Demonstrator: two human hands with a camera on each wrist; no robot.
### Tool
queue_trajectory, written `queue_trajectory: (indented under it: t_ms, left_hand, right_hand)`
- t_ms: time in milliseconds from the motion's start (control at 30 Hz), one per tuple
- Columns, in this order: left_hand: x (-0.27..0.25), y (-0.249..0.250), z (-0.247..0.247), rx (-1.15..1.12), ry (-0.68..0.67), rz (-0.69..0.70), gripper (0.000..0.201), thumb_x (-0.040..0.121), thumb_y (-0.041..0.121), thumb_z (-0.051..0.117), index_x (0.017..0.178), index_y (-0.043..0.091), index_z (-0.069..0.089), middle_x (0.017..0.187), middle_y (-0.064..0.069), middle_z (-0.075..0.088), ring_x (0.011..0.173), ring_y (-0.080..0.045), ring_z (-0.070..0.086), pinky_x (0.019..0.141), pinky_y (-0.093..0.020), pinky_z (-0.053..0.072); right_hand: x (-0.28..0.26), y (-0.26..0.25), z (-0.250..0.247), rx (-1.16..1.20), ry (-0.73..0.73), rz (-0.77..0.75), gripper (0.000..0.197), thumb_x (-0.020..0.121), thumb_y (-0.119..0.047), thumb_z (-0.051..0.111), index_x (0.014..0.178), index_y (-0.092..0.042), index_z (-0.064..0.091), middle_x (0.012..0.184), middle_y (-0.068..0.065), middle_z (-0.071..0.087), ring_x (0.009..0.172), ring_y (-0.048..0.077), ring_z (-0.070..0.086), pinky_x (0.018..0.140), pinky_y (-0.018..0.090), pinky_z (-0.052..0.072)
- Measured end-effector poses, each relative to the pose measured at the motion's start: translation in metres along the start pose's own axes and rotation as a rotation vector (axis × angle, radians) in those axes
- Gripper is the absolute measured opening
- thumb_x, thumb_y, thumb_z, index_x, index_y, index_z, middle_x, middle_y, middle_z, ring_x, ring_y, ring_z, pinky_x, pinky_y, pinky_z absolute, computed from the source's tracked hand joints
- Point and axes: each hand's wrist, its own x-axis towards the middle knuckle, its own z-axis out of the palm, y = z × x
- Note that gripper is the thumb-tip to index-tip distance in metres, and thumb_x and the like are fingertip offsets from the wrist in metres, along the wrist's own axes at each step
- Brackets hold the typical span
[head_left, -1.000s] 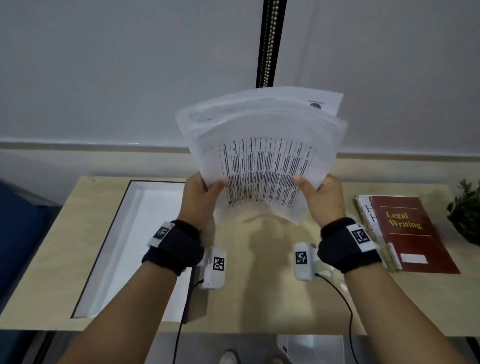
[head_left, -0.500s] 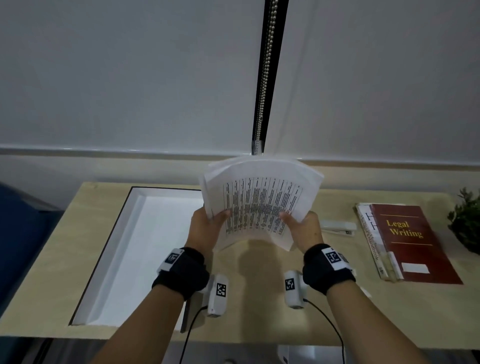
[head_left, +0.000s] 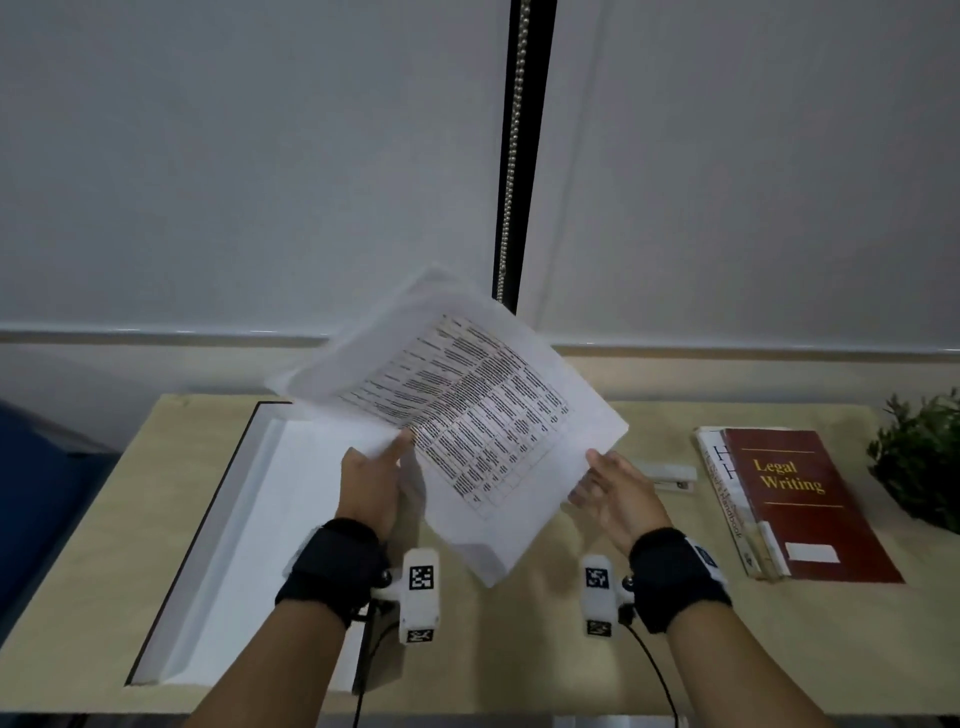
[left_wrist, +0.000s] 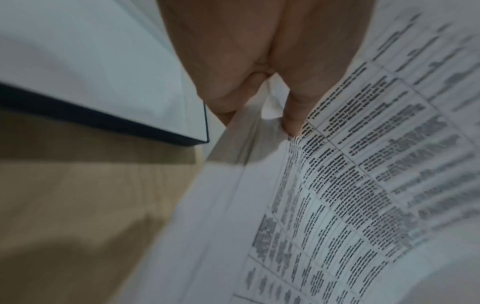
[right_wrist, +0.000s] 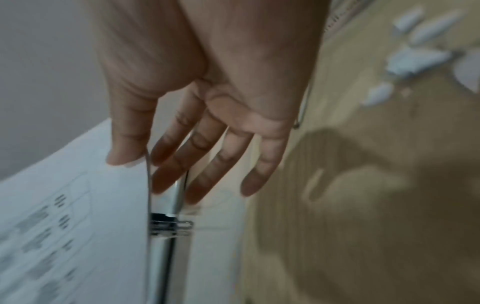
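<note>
A stack of printed sheets (head_left: 483, 415) with a table of text hangs tilted above the wooden desk (head_left: 519, 649), one corner pointing down. My left hand (head_left: 371, 483) pinches its left edge, thumb on the printed face; the left wrist view shows the thumb (left_wrist: 293, 115) pressed on the sheets (left_wrist: 363, 185). My right hand (head_left: 608, 483) is at the stack's right edge with fingers straight and spread. In the right wrist view the right hand (right_wrist: 197, 123) has its thumb touching the top sheet (right_wrist: 64, 216) and its fingers behind the edge.
A shallow white tray (head_left: 249, 519) with a dark rim lies on the desk's left. To the right are a white stapler (head_left: 672, 475), a red "Legal Writing" book (head_left: 800, 499) on another book, and a green plant (head_left: 919, 462). A bead chain (head_left: 511, 156) hangs at the wall.
The stack came down from upright and turned so a corner points down. My right hand went from gripping the edge to open fingers beside it; the left kept its pinch.
</note>
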Motion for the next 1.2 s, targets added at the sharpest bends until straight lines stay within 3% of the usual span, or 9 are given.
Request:
queue_trajectory:
  t_ms: [133, 267, 467, 567, 700, 867, 967, 1100, 1200]
  left_hand:
    - [-0.019, -0.027, 0.015, -0.071, -0.053, -0.104, 0.046, 0.084, 0.034, 0.072, 0.104, -0.006, 0.062, 0.089, -0.016, 0.063, 0.082, -0.031, 0.063, 0.07, -0.031, 0.055]
    - [-0.032, -0.034, 0.008, -0.226, -0.125, -0.165, 0.018, 0.091, 0.009, 0.063, 0.077, -0.002, 0.063, 0.065, -0.005, 0.071, 0.061, -0.022, 0.067, 0.055, -0.024, 0.056]
    - [0.0, -0.017, -0.042, -0.162, -0.111, -0.097, 0.031, 0.094, 0.005, 0.058, 0.124, 0.012, 0.059, 0.108, -0.015, 0.071, 0.091, -0.03, 0.064, 0.08, -0.04, 0.053]
    - [0.004, 0.002, -0.041, 0.105, -0.266, -0.036, 0.033, 0.089, 0.006, 0.064, 0.122, 0.01, 0.063, 0.107, -0.017, 0.074, 0.097, -0.036, 0.068, 0.09, -0.043, 0.053]
    - [0.002, 0.014, -0.014, 0.443, -0.285, 0.153, 0.036, 0.063, 0.039, 0.078, 0.093, 0.018, 0.072, 0.096, -0.003, 0.076, 0.087, -0.022, 0.069, 0.077, -0.037, 0.055]
    - [-0.004, 0.019, 0.005, 0.423, -0.082, 0.366, 0.012, 0.088, 0.007, 0.068, 0.098, 0.002, 0.068, 0.089, -0.013, 0.068, 0.07, -0.009, 0.061, 0.054, -0.011, 0.05]
    - [-0.019, 0.006, 0.008, 0.342, -0.103, 0.344, 0.002, 0.088, 0.005, 0.064, 0.087, 0.006, 0.065, 0.075, -0.003, 0.067, 0.058, 0.003, 0.061, 0.05, -0.015, 0.048]
    - [-0.022, -0.035, 0.004, 0.366, -0.116, 0.193, 0.019, 0.089, 0.001, 0.062, 0.084, 0.018, 0.066, 0.069, 0.011, 0.071, 0.071, -0.015, 0.068, 0.049, -0.011, 0.051]
    - [-0.024, -0.039, 0.008, 0.348, -0.071, 0.148, 0.033, 0.091, -0.005, 0.056, 0.076, 0.023, 0.063, 0.06, 0.012, 0.07, 0.06, -0.004, 0.065, 0.045, -0.008, 0.048]
  right_hand:
    - [-0.006, 0.001, 0.015, -0.057, -0.076, -0.033, 0.043, 0.085, -0.017, 0.067, 0.126, -0.017, 0.057, 0.123, 0.006, 0.067, 0.114, 0.023, 0.062, 0.098, 0.047, 0.048]
    - [-0.008, -0.015, 0.005, -0.218, 0.014, -0.069, 0.027, 0.086, -0.007, 0.064, 0.113, -0.012, 0.064, 0.121, 0.011, 0.067, 0.113, 0.027, 0.062, 0.103, 0.05, 0.043]
    - [-0.011, -0.059, -0.031, -0.445, 0.026, -0.149, 0.027, 0.083, -0.005, 0.066, 0.102, -0.024, 0.066, 0.12, 0.005, 0.066, 0.113, 0.02, 0.059, 0.106, 0.044, 0.038]
    - [-0.012, -0.071, -0.034, -0.505, 0.052, -0.178, 0.029, 0.082, -0.007, 0.068, 0.108, -0.021, 0.064, 0.119, 0.003, 0.066, 0.109, 0.018, 0.06, 0.101, 0.039, 0.04]
    - [-0.01, -0.072, -0.022, -0.649, 0.123, -0.221, 0.021, 0.083, -0.021, 0.07, 0.103, -0.024, 0.066, 0.102, -0.002, 0.069, 0.099, 0.02, 0.064, 0.088, 0.034, 0.045]
    - [-0.014, -0.063, 0.0, -0.597, 0.229, -0.376, 0.015, 0.083, -0.023, 0.069, 0.097, -0.02, 0.065, 0.092, 0.0, 0.068, 0.083, 0.017, 0.063, 0.074, 0.028, 0.048]
    - [-0.012, -0.041, -0.002, -0.534, 0.225, -0.375, 0.012, 0.083, -0.017, 0.07, 0.093, -0.02, 0.065, 0.081, -0.012, 0.065, 0.074, 0.001, 0.06, 0.061, 0.019, 0.046]
    - [0.006, 0.004, -0.021, -0.491, 0.284, -0.235, 0.024, 0.077, -0.015, 0.076, 0.097, -0.016, 0.064, 0.096, 0.006, 0.068, 0.082, 0.018, 0.065, 0.075, 0.033, 0.054]
    - [0.012, 0.014, -0.026, -0.478, 0.32, -0.245, 0.03, 0.078, -0.014, 0.074, 0.105, -0.014, 0.062, 0.106, 0.006, 0.066, 0.099, 0.023, 0.062, 0.089, 0.036, 0.049]
